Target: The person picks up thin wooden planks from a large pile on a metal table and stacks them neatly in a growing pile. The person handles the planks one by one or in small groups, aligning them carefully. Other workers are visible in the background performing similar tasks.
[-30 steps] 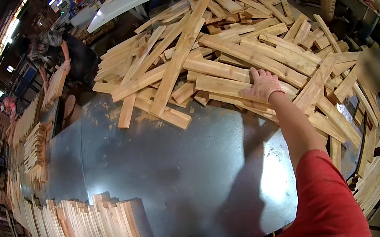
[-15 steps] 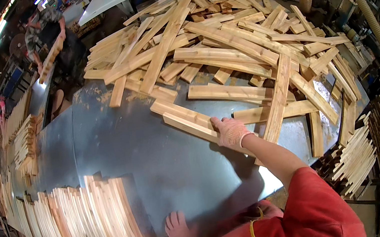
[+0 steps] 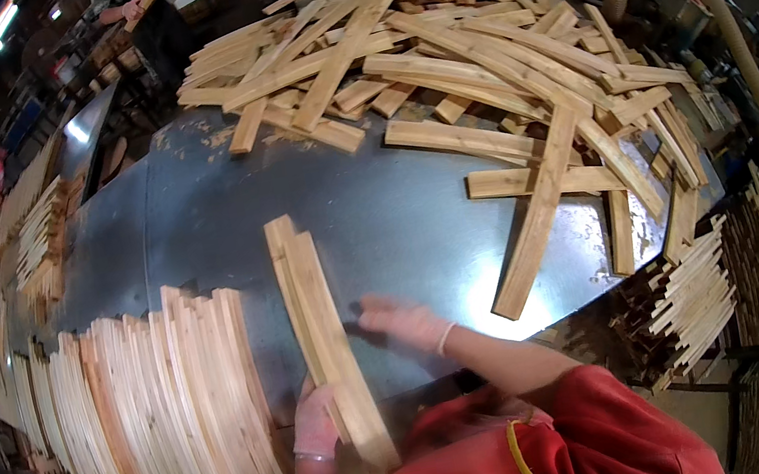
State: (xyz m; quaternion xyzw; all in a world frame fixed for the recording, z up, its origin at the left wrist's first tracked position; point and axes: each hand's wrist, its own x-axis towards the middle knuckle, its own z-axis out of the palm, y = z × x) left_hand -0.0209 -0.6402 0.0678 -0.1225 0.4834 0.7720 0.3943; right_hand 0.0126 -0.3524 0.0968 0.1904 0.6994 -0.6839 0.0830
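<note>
My left hand (image 3: 313, 419), in a pale glove, is closed around the left edge of two wooden boards (image 3: 327, 332). The boards lie together, slightly offset lengthwise, and point away from me at the front of the metal table (image 3: 399, 233). Just right of them, my right hand (image 3: 407, 325) is off the wood, its fingers stretched out toward the boards and somewhat blurred. To the left of the held boards stands a row of thin wooden boards (image 3: 164, 397) set on edge side by side.
A jumbled heap of wooden boards (image 3: 462, 70) covers the table's far and right side, one long board (image 3: 539, 219) slanting toward me. More stacked strips (image 3: 691, 304) stand at the lower right. Another person's hand (image 3: 133, 9) holds a board at the upper left.
Two boards have come from the front of the heap to the left, turned to point away from me. My left hand has taken hold of them; my right hand has let go.
</note>
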